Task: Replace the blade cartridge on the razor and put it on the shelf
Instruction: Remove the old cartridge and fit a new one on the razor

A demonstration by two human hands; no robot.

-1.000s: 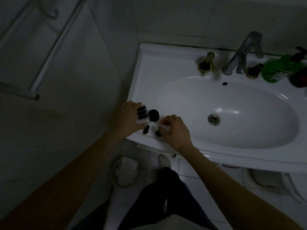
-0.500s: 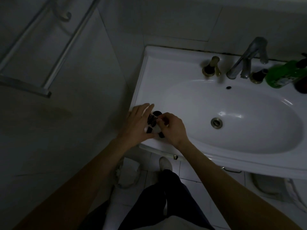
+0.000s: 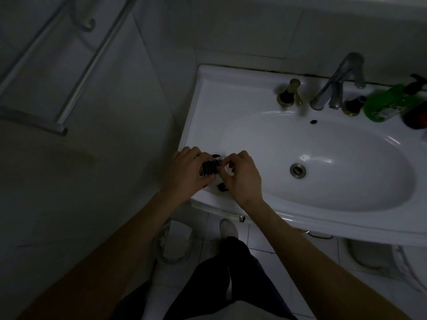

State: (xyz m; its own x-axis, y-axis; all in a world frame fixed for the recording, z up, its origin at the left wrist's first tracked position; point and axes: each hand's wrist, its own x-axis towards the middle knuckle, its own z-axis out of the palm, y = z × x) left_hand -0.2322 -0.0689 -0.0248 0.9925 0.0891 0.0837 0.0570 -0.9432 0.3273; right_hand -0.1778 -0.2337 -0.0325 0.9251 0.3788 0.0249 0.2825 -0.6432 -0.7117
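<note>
Both hands meet at the sink's (image 3: 231,107) corner, left hand (image 3: 184,174) gripping the ribbed cartridge holder (image 3: 209,167), right hand (image 3: 242,176) pinching its end, contents too dim to read.

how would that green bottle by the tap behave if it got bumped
The green bottle looks like plastic, so probably light and not fragile. It stands near the sink rim's back edge by the tap, tall with a pump top, so likely apt to tip. The glossy rim may let it slide.
</note>
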